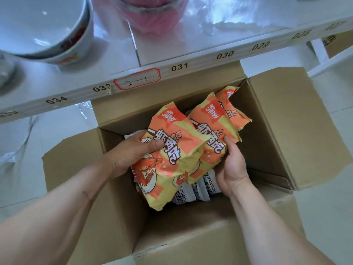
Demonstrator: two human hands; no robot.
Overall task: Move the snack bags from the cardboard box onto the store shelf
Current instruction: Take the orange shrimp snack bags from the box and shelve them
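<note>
An open cardboard box (267, 119) stands on the floor below the white store shelf (200, 62). Over the box's opening, both hands hold a bunch of orange-and-yellow snack bags (172, 148) printed with a shrimp picture. My left hand (133, 152) grips the front bag from the left, thumb across its face. My right hand (232, 165) cups the bags from the right side and below. Two more of the same bags (214, 119) stand behind the front one. White and grey snack bags (198, 190) lie deeper in the box, partly hidden.
The shelf's front edge carries number labels and a red-framed tag (137, 79). On the shelf stand stacked white bowls (44, 29), a pink wrapped item (150, 14) and clear plastic wrapping (229, 18). The box flaps spread out to all sides. Pale floor tiles surround the box.
</note>
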